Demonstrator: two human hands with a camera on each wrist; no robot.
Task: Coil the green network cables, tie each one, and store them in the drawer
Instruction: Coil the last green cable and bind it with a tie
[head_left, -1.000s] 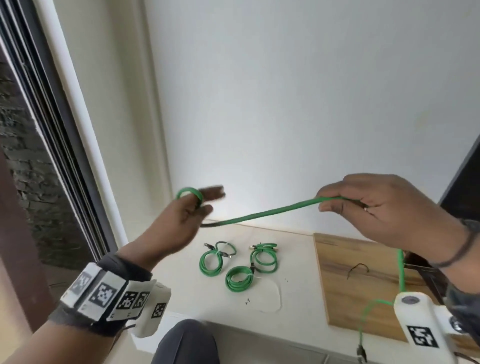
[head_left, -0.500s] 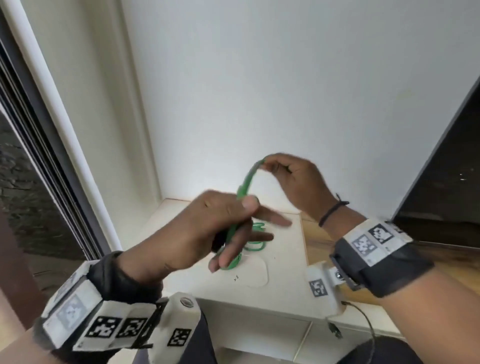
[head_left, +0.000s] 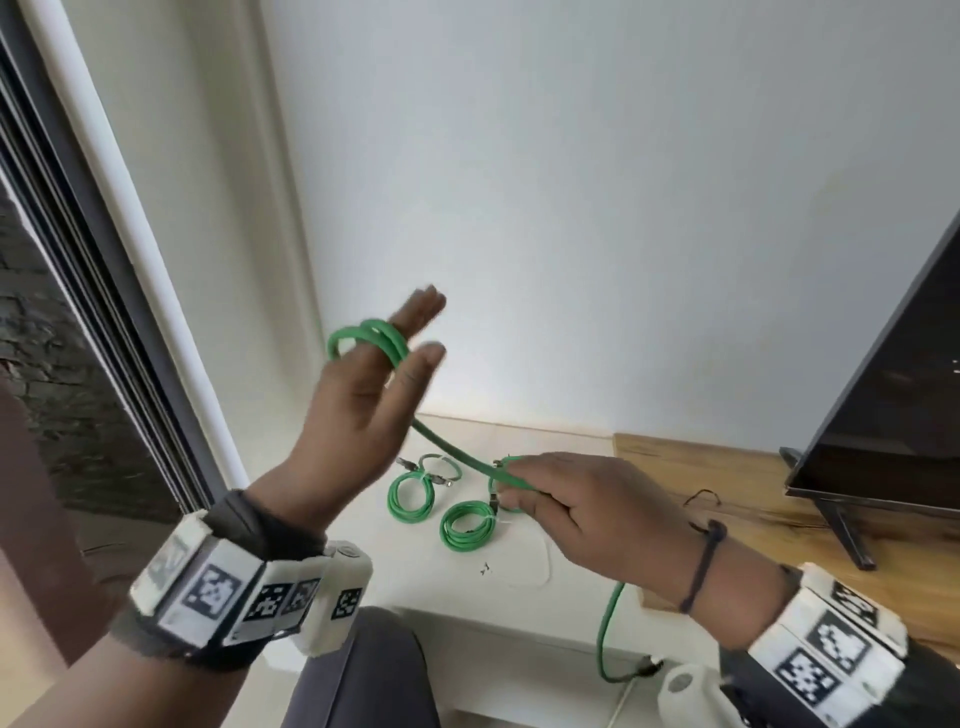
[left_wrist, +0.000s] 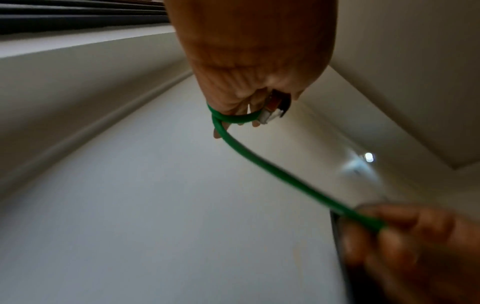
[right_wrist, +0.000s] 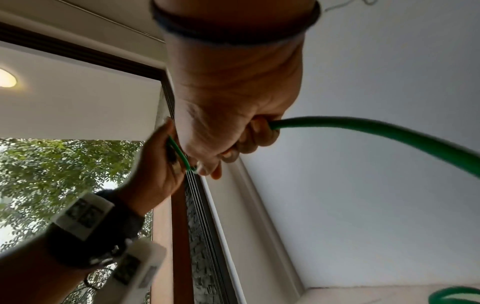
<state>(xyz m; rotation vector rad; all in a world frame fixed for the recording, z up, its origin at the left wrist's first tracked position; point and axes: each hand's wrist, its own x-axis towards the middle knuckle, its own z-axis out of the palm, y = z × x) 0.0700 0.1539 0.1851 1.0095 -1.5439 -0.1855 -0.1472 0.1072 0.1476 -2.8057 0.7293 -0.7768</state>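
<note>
My left hand (head_left: 410, 338) is raised with its fingers straight. The green cable (head_left: 452, 447) is wound twice round them. In the left wrist view the thumb pins the cable's plug (left_wrist: 271, 114) against the fingers. From there the cable slants down to my right hand (head_left: 519, 493), which pinches it low over the white top. The loose tail (head_left: 605, 639) hangs below that hand to a plug near the cabinet front. Three coiled, tied green cables (head_left: 413, 499) lie on the white top (head_left: 353, 525), one partly hidden behind my right hand.
A dark TV (head_left: 883, 389) stands on a wooden board (head_left: 727, 467) at the right, with a thin black tie (head_left: 701, 496) lying on it. A window frame (head_left: 104, 260) runs along the left. A white wall is behind. My knee (head_left: 363, 675) is below the cabinet edge.
My right hand has carried the cable over my left fingers and dropped down to the right. The left fingers held one loop a second ago and now hold two.
</note>
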